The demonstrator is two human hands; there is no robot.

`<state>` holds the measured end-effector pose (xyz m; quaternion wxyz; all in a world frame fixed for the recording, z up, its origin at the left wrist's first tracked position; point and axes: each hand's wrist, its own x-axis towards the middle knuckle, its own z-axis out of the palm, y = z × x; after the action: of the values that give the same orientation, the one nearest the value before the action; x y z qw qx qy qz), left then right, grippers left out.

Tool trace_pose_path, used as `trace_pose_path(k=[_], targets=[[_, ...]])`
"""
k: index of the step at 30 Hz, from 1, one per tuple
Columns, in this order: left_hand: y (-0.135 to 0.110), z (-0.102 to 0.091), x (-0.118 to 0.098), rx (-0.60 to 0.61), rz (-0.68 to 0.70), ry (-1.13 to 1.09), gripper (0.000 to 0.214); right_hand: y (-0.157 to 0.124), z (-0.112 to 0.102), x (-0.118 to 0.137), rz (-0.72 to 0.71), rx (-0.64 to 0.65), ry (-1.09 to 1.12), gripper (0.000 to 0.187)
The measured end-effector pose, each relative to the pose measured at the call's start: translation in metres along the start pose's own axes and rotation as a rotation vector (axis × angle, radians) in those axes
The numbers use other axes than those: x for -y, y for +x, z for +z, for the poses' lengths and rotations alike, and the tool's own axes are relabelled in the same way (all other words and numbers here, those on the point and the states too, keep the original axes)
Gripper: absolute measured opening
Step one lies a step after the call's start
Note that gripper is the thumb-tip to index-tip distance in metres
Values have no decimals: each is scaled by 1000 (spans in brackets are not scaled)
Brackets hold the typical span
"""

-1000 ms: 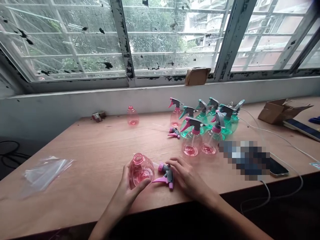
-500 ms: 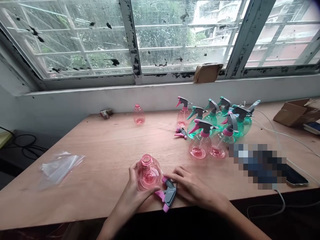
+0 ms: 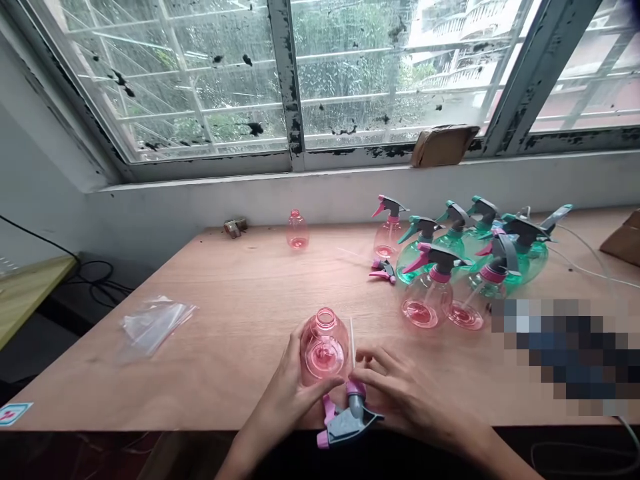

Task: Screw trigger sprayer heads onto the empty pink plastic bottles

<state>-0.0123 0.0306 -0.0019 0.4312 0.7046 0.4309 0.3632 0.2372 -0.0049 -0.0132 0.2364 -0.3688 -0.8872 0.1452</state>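
My left hand [image 3: 295,393] is wrapped round a clear pink spray bottle [image 3: 324,343], upright on the near part of the table, its threaded neck uncapped. Just right of it lies a grey and pink trigger spray head [image 3: 350,420], nozzle toward me, overhanging the front edge. A thin pale dip tube [image 3: 352,337] runs from its pink collar up alongside the bottle. My right hand [image 3: 395,387] has its fingertips closed at that collar. Another loose spray head [image 3: 383,271] lies farther back, near a finished-looking pink bottle [image 3: 387,240] with a trigger top.
Several green spray bottles [image 3: 453,243] and pink ones [image 3: 427,300] cluster at the right. An uncapped pink bottle [image 3: 298,232] stands at the back. Plastic bags [image 3: 155,323] lie left, tape rolls [image 3: 235,227] at the back left. A cardboard box [image 3: 623,237] and cables are right.
The spray head has turned, so its dip tube now points away from me beside the bottle. My right fingers have closed at its collar. The view has shifted left.
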Motion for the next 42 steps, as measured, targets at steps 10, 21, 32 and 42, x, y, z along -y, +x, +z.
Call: trace_pose_path(k=[10,21,32,42], targets=[[1,0,5,-263,-89,-236,64,-4,7,0,-95,-276,73,28],[-7,-2,5,-256,78,139,74,-23,4,-8,92,-942,793,42],[-13,-2,-1,-17,208,258,78,-16,-17,7,135,-959,1062,35],[-15,12,-5,104,314,367,80,-20,21,-1,463,-912,648,33]])
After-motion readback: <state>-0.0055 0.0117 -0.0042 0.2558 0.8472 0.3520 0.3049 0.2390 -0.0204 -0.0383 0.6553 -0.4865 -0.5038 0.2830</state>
